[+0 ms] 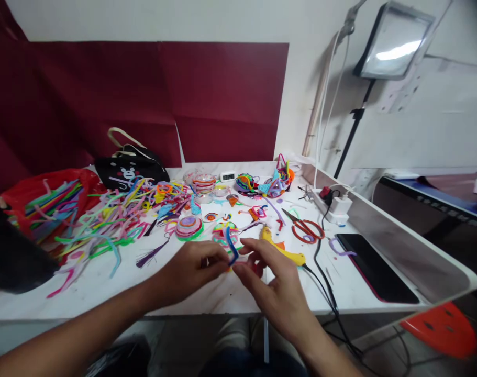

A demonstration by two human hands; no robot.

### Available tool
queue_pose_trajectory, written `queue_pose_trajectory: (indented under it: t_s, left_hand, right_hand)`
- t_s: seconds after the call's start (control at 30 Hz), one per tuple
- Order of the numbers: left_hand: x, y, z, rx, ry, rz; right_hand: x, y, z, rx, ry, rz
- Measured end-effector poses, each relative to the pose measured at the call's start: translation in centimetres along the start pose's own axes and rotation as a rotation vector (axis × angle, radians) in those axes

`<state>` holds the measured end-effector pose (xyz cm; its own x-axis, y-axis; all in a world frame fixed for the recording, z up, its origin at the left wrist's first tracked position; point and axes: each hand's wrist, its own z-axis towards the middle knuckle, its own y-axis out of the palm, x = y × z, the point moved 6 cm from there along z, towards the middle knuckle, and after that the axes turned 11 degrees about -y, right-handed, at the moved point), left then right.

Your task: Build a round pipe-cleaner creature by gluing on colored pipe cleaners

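Observation:
A short blue pipe cleaner [231,242], bent near its lower end, stands up between my two hands. My left hand [195,269] pinches its lower end between thumb and fingers. My right hand [272,277] is close on the other side, with thumb and index fingertips by the bend; whether they grip it is unclear. Something red shows among the right fingers. Just behind the hands lie a round multicoloured piece [221,230] and a round pink, green and purple piece [189,227]. To the right is a yellow glue gun [283,250].
Orange-handled scissors [307,230], a black phone [375,267] and a power strip [332,209] with cables lie at the right. A heap of pipe cleaners [116,214], a red bag [89,180] and a black bag [132,167] fill the left. A lamp [395,42] stands behind.

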<state>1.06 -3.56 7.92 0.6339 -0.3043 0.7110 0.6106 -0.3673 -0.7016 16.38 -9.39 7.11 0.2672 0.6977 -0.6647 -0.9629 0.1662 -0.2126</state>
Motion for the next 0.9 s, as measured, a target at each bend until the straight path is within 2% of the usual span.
queue_pose_trajectory:
  t_s: [0.07, 0.17, 0.3, 0.4, 0.63, 0.8, 0.9]
  left_hand:
    - [0.6, 1.4, -1.0, -0.038, 0.038, 0.011]
    - [0.1, 2.3, -1.6, -0.058, 0.002, -0.010]
    - [-1.0, 2.1, -1.8, -0.046, -0.054, -0.172]
    - [-1.0, 1.8, -1.9, -0.017, -0.068, -0.294]
    - [-0.7, 2.3, -2.9, 0.000, -0.106, -0.231]
    - [-2.1, 3.6, -3.4, -0.066, -0.247, -0.396]
    - [-2.7, 4.0, -3.7, -0.079, -0.282, -0.436]
  right_hand:
    - [0.5, 0.8, 0.1, -0.003, 0.051, 0.063]
    - [1.4, 1.6, -0.5, -0.026, 0.155, 0.130]
    - [1.5, 1.9, -1.6, -0.088, 0.199, 0.158]
    - [1.2, 2.1, -2.2, -0.126, 0.203, 0.157]
    - [0.7, 2.1, -3.4, -0.165, 0.238, 0.157]
    - [0.1, 2.0, -4.2, -0.158, 0.121, 0.094]
    - [-0.1, 2.2, -4.4, -0.155, 0.065, 0.075]
